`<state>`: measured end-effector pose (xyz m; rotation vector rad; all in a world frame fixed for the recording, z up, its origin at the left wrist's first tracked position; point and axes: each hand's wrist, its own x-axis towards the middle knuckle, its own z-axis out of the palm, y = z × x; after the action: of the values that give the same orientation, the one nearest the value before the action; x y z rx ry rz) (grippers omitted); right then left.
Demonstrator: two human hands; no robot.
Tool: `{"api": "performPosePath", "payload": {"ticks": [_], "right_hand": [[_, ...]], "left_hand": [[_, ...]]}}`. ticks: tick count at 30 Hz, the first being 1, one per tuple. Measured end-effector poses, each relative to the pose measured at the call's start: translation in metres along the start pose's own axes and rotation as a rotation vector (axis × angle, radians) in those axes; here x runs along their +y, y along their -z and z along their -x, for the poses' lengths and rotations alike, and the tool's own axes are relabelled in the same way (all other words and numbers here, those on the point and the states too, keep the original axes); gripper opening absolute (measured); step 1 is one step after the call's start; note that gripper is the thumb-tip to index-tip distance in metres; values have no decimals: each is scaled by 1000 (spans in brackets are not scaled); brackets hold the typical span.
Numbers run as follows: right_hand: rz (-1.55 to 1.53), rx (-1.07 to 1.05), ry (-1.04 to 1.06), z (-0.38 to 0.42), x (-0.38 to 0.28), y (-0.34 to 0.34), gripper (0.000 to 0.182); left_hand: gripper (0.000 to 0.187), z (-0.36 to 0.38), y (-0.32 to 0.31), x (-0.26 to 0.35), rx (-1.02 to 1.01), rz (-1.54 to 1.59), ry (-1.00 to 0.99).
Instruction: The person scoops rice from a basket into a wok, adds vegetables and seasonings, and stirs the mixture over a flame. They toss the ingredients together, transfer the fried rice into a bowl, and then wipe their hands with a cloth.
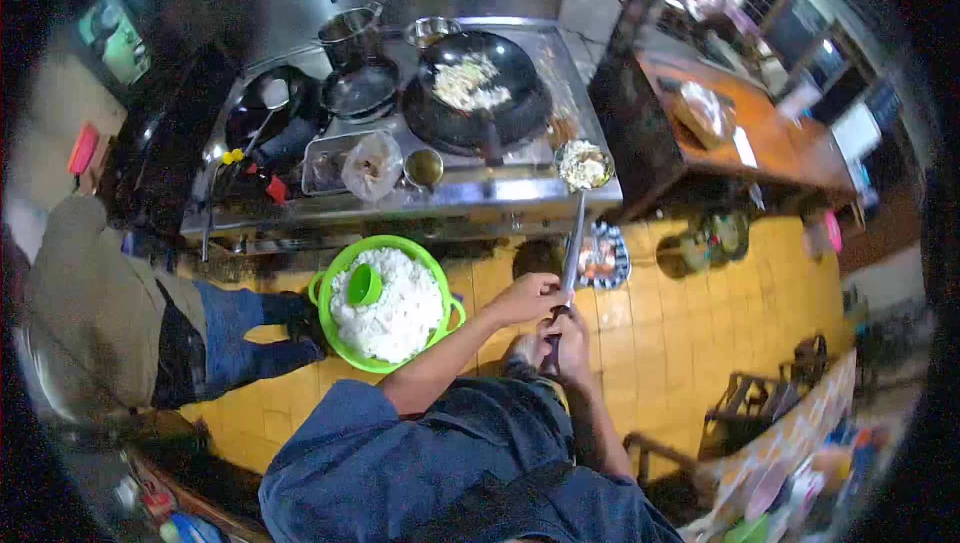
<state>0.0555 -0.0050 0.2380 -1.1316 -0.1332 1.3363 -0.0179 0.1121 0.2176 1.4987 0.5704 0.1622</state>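
Note:
My right hand (572, 343) is closed around the dark grip of a long-handled metal wok ladle (574, 253). My left hand (528, 299) has its fingers curled against the shaft just above. The shaft points away from me, and its round head, heaped with pale food (583, 165), is over the stove's front right corner. On the stove (470, 190), a black wok (505, 63) holds pale chopped food. To the left of my hands is a green basin (326, 328) of white rice (400, 308), with a green cup (365, 285) in it.
Another wok (240, 128), a pot (350, 38), a metal tray with a plastic bag (372, 167) and a small tin (424, 169) crowd the stove. A person (110, 293) stands at left. A wooden table (770, 148) is at right; a chequered container (604, 255) sits below the ladle.

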Motion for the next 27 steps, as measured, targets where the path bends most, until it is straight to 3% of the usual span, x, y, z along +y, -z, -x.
{"api": "performPosePath", "payload": {"ticks": [1,4,7,8,10,11,13,14,15,16,17,19,21,23,24,26,27], "right_hand": [[71,-13,58,-21,-16,9,12],[265,-45,-40,-95,-66,17,12],[329,-131,-54,-169,-105,-8,10],[397,-269,24,-199,-111,-14,11],[713,-215,170,-264,-114,-43,8],[950,-213,438,-306,-104,-48,11],[1503,-148,719,-386,-87,-53,24],[1503,-149,707,-405,-73,-46,24],[1747,-102,767,-421,-67,-50,32],[1998,-49,824,-439,-66,-53,40],[2009,-51,813,-429,-83,-62,40],[1925,-153,464,-381,-136,-99,46],[1923,-170,484,-391,-147,-94,47],[1866,-19,568,-386,-142,-89,49],[1755,-52,453,-386,-138,-92,53],[1640,-209,788,-422,-106,-64,56],[1612,-246,798,-423,-105,-64,55]], "left_hand": [[36,-8,13,5,45,1,-1],[39,-1,46,8,216,208,-45],[40,20,77,-16,470,205,152],[39,23,85,-37,500,181,187],[33,30,92,-41,596,290,243],[28,29,97,-43,676,401,290],[26,17,113,-60,716,426,267],[32,10,120,-57,714,384,274],[29,-2,128,-63,757,330,171],[29,-11,142,-69,738,359,216],[28,-16,145,-64,714,401,274],[27,-27,154,-66,710,440,233],[27,-50,164,-65,719,488,173],[27,-68,174,-74,681,560,226],[32,-80,178,-76,677,534,233],[33,-107,190,-76,709,483,279],[34,-120,192,-78,742,438,336]]}}
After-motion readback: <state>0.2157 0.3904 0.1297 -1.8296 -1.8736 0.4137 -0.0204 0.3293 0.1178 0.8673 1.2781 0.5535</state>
